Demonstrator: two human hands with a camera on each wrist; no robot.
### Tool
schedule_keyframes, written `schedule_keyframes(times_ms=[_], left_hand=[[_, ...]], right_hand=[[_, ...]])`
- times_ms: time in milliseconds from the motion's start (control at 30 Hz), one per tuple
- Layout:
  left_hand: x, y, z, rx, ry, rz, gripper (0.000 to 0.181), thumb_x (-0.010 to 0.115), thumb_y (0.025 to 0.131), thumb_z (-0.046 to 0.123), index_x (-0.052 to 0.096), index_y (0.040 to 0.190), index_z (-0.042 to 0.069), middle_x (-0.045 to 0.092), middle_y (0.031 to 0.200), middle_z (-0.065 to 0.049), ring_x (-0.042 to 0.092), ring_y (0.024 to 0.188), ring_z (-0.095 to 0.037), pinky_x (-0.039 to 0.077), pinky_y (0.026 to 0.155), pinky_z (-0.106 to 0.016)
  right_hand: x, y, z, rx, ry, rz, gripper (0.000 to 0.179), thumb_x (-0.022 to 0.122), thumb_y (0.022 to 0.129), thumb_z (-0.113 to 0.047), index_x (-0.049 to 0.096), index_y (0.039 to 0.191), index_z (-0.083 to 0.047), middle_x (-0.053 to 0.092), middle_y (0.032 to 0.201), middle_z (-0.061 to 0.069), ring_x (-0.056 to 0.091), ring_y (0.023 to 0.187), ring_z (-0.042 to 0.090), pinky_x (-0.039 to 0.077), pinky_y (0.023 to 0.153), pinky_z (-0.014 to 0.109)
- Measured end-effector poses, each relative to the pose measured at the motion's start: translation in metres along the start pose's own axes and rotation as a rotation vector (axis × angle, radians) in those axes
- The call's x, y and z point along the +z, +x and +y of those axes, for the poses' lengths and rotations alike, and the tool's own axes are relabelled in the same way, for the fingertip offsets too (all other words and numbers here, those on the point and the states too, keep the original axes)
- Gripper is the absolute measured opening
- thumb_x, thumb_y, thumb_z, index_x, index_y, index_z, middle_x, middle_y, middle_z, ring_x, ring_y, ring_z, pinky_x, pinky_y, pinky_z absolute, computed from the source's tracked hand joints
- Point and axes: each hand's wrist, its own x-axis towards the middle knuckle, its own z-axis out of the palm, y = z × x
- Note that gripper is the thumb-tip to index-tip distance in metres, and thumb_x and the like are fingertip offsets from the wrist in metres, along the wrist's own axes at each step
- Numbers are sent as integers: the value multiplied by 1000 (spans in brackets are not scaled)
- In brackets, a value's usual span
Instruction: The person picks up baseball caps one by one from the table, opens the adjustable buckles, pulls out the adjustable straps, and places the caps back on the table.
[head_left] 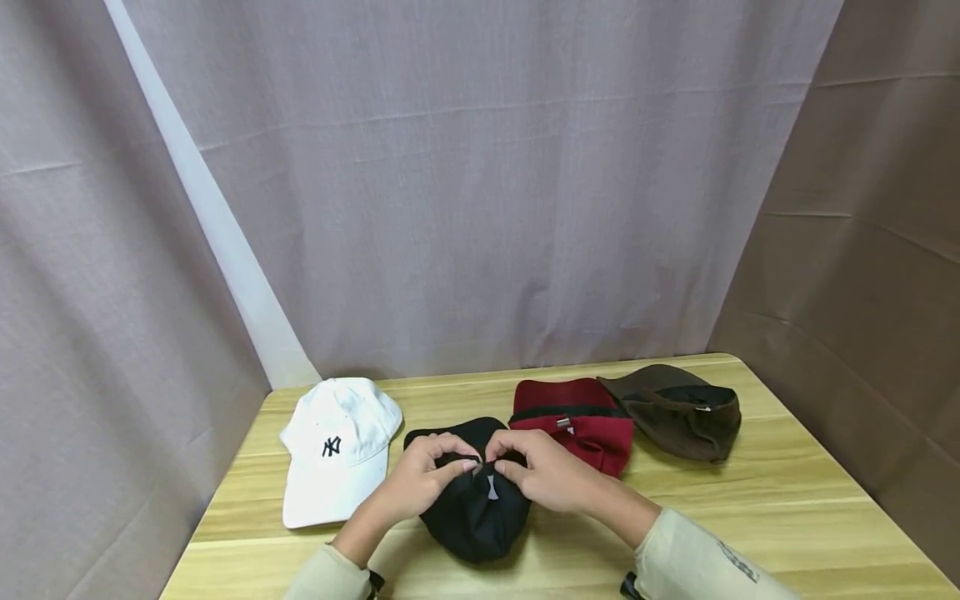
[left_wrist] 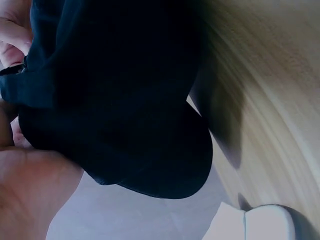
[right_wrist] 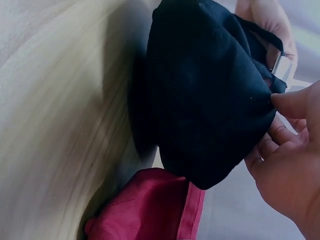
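Note:
A black baseball cap (head_left: pixel 476 525) is at the front middle of the table, its crown toward me and its brim on the far side. My left hand (head_left: pixel 420 477) pinches the cap's back strap between thumb and fingers. Close beside it, my right hand (head_left: pixel 553 471) pinches the other side of the strap. The right wrist view shows a shiny metal buckle (right_wrist: pixel 281 67) on the strap between the two hands. Below the strap a white label (head_left: pixel 492 487) shows inside the cap. In the left wrist view the crown and brim (left_wrist: pixel 175 165) hide part of the table.
To the left lies a white cap (head_left: pixel 341 442) with a dark embroidered logo. A red cap (head_left: pixel 600 437) sits just right of the black one, touching a brown cap (head_left: pixel 682 417) farther right. All rest on a wooden table (head_left: pixel 795 517), with grey curtains (head_left: pixel 480 208) behind.

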Motion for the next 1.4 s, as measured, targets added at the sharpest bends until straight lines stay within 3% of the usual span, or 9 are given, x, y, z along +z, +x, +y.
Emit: schedule_keyframes(times_ms=[167, 333, 467, 633, 1100, 1400], left_hand=[[-1, 2, 0, -15, -75, 67, 11, 75, 99, 11, 82, 106, 7, 83, 105, -9, 72, 101, -4, 56, 95, -25], [-3, 5, 1, -89, -73, 102, 12, 76, 97, 14, 81, 104, 6, 83, 101, -7, 70, 97, -2, 55, 93, -23], [-3, 7, 1, -123, -61, 110, 9, 79, 96, 18, 81, 98, 10, 83, 96, -5, 70, 92, -3, 54, 89, -23], [-4, 8, 0, -107, -71, 85, 7, 79, 96, 16, 82, 97, 9, 83, 95, -7, 70, 90, -3, 55, 88, -23], [-4, 5, -4, -87, -96, 30, 8, 76, 97, 13, 81, 99, 7, 82, 97, -10, 69, 92, -2, 54, 89, -22], [-4, 2, -8, -65, -126, -19, 9, 73, 100, 12, 78, 101, 5, 80, 100, -13, 67, 94, -3, 53, 91, -22]], right_hand=[[-5, -1, -1, -1, 41, 6, 12, 66, 104, -15, 73, 109, -24, 74, 104, -8, 64, 99, 5, 53, 91, 25], [-7, 3, -3, -10, -1, 9, 11, 69, 103, -21, 74, 112, -24, 75, 106, -11, 65, 101, 3, 54, 93, 27], [-5, 5, -4, -4, -48, 34, 8, 69, 104, -21, 75, 107, -24, 73, 100, -12, 62, 94, 2, 53, 87, 25], [-3, 6, -3, -20, -68, 54, 9, 69, 103, -17, 76, 102, -23, 72, 95, -11, 60, 89, 2, 52, 82, 24], [-2, 6, -3, -121, -89, 53, 22, 66, 102, -6, 81, 109, -21, 78, 106, -8, 62, 99, 5, 53, 87, 26], [-1, 6, -3, -150, -70, 55, 24, 66, 101, -4, 82, 108, -21, 76, 102, -7, 59, 95, 3, 52, 83, 24]])
